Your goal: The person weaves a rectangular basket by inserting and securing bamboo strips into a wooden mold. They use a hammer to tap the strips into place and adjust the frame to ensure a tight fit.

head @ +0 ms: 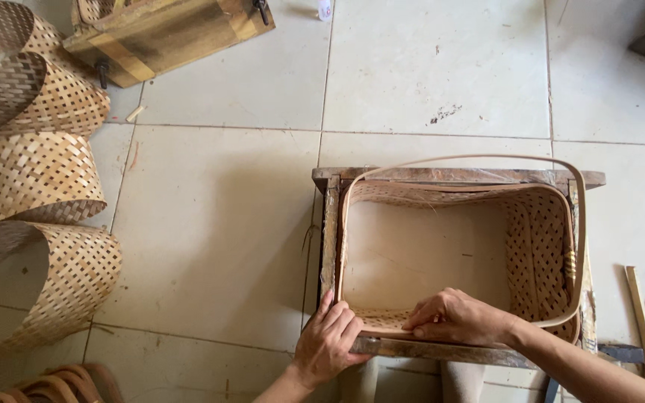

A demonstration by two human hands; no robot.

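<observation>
Currently rim-fitting stage, by the look of it. Woven bamboo sleeve sits inside a rectangular wooden frame on the tiled floor, open at the bottom so pale tile shows through the middle. A thin bent bamboo strip runs round the top as a loop: follows the far edge, curves down the right side, comes back along the near edge to the hands.

L hand: at near-left corner of frame, fingers flat and mostly extended, pressing down on strip/weave edge against the wood. Not a closed grip, more a hold-down. R hand: just beside it, on the near edge, fingers curled, tips pinched on the strip where it meets the weave. What exactly sits under the fingertips — can't tell, hidden by knuckles.

Judgement: strip is being seated along the near rim, w/ L hand anchoring the corner and R working it into line. Right side of loop stands clear of the weave, so not yet snug there. Next move prob. calls for keeping the corner pinned while the strip gets drawn tight round the bend, w/o kinking it.

Surroundings: several finished woven cylinders stacked at left, a wooden board piece top left, spare bent strips on floor at right, coiled strips bottom left.
</observation>
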